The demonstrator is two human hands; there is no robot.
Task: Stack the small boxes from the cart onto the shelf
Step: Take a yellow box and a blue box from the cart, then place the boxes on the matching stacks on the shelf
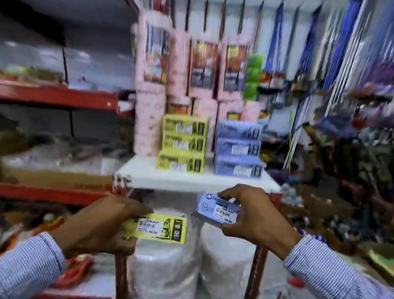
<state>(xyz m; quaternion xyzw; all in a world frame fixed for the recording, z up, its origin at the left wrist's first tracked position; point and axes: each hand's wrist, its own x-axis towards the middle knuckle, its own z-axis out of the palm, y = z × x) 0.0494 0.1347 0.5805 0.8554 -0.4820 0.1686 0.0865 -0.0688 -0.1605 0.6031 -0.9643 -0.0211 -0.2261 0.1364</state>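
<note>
The left hand (97,224) grasps a flat yellow cardboard box (160,228), and the right hand (256,221) grasps a flat blue cardboard box (217,210). Both boxes are held below the front edge of the white shelf board (196,180). On that board stand a three-high yellow box stack (182,147) and, beside it, a three-high blue box stack (238,150).

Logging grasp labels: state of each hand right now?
Left hand: closed on the yellow box.
Right hand: closed on the blue box.
</note>
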